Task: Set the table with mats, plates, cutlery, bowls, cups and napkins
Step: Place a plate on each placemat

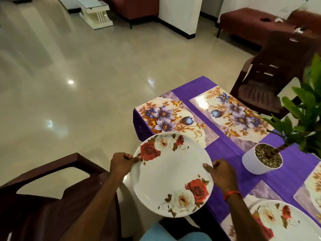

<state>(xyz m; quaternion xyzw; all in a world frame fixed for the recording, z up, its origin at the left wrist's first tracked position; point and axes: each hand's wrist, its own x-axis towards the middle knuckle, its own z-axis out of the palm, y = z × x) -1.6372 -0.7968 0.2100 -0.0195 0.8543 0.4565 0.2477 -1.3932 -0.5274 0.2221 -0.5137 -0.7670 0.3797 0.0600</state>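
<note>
I hold a white plate (171,174) printed with red and white roses in the air, just short of the table's near-left corner. My left hand (121,162) grips its left rim and my right hand (221,173) grips its right rim, thumb on top. Beyond the plate a floral mat (166,119) lies bare on the purple tablecloth (224,150), with a second bare floral mat (232,112) to its right. A second rose plate (284,221) rests on a mat at the bottom right.
A white pot (260,162) with a green plant stands in the middle of the table. Part of another mat (311,188) shows at the right edge. One dark wooden chair (43,197) is at my left, another (271,73) across the table.
</note>
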